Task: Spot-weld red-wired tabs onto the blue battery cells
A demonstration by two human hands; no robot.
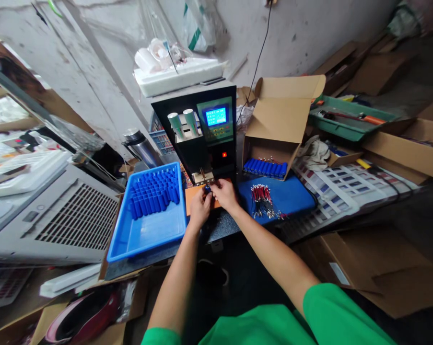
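Note:
Both hands meet at the front of a black machine [221,168] with a lit blue screen. My left hand [201,207] is closed around a small blue cylinder [207,189], mostly hidden by the fingers. My right hand [224,193] has its fingers pinched at the right side of that cylinder, under the machine's metal tips [202,176]; whatever small part it grips is too hidden to name. Beneath the hands lies an orange block [193,194]. To the left, a blue tray [155,235] holds several upright blue cylinders [153,194]. Red and black wires [262,201] lie bunched on a blue surface [295,196] to the right.
An open cardboard box [279,112] with several blue cylinders [265,167] stands behind the wires. A steel flask [140,147] is behind the tray. A green tray [349,120] with tools sits at the back right. White foam [176,76] rests on the machine.

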